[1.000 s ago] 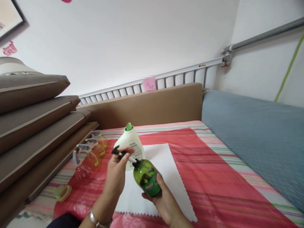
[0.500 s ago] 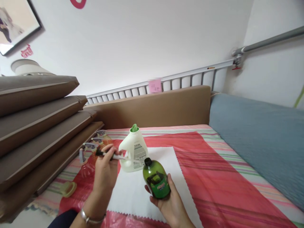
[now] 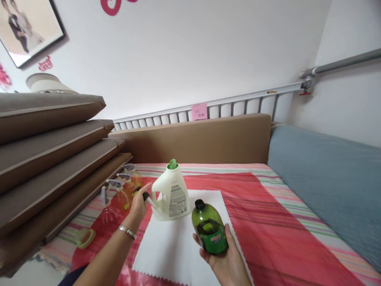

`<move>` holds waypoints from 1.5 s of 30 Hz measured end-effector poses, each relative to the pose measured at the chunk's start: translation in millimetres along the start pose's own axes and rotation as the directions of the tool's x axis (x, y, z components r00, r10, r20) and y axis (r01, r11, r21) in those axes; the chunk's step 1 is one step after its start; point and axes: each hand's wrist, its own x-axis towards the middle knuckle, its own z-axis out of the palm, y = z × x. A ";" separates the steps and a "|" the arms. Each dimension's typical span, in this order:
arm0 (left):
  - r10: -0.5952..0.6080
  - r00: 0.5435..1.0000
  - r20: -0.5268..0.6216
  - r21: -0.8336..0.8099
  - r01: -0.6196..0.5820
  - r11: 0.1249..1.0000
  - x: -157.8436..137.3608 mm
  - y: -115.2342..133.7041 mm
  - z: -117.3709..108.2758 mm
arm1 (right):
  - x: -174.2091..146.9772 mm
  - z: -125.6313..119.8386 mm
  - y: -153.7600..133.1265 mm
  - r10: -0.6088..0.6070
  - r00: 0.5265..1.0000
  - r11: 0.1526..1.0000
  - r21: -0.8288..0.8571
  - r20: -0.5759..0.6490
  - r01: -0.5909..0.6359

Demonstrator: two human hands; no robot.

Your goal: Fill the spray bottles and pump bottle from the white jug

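My right hand [image 3: 228, 260] is wrapped round a green bottle [image 3: 210, 224], tilted, with its black neck uncapped. In my left hand [image 3: 137, 208] is a black pump head [image 3: 145, 196]; its pale tube slants down to the right, away from the bottle. Just right of that hand, a whitish detergent jug [image 3: 177, 194] stands upright with a green spout in its mouth and a printed label facing me. The jug rests on a white cloth [image 3: 166, 250] with zigzag edges.
Several clear pump bottles [image 3: 108, 212] stand at the left beside stacked brown cushions [image 3: 53, 155]. A pale green cap [image 3: 85, 238] lies nearer. Red plastic sheeting [image 3: 262, 222] covers striped bedding. A brown headboard [image 3: 202, 139] and a blue-grey cushion [image 3: 324, 171] border it.
My left hand has moved left of the jug, taking the pump head farther from the bottle. The bottle stays in my right hand. The whole view has shifted slightly.
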 end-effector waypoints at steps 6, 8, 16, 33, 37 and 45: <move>-0.025 0.996 0.084 0.086 0.018 0.996 24.2 -24.6 2.2 | 3.9 -4.2 -4.2 -0.012 1.000 1.000 0.005 -0.011 0.012; -0.015 0.992 0.125 0.115 0.001 0.993 28.7 -30.7 1.8 | 5.3 -5.0 -6.8 -0.028 1.000 1.000 0.000 -0.005 0.028; 0.010 0.950 0.313 0.238 -0.088 0.967 29.6 -33.7 9.6 | 1.9 -2.6 -40.0 -0.170 0.981 0.981 -0.113 -0.088 0.160; 0.052 0.855 0.517 0.367 -0.276 0.889 13.6 5.3 21.9 | -11.5 -0.8 -85.3 -0.369 0.919 0.926 -0.139 -0.138 0.351; 0.005 0.830 0.558 0.447 -0.306 0.841 0.9 30.2 6.8 | -13.7 -0.5 -85.2 -0.427 0.890 0.902 -0.143 -0.160 0.408; -0.064 0.804 0.592 0.540 -0.336 0.772 -7.0 29.1 2.7 | -28.1 5.6 -89.1 -0.480 0.873 0.860 -0.245 -0.090 0.448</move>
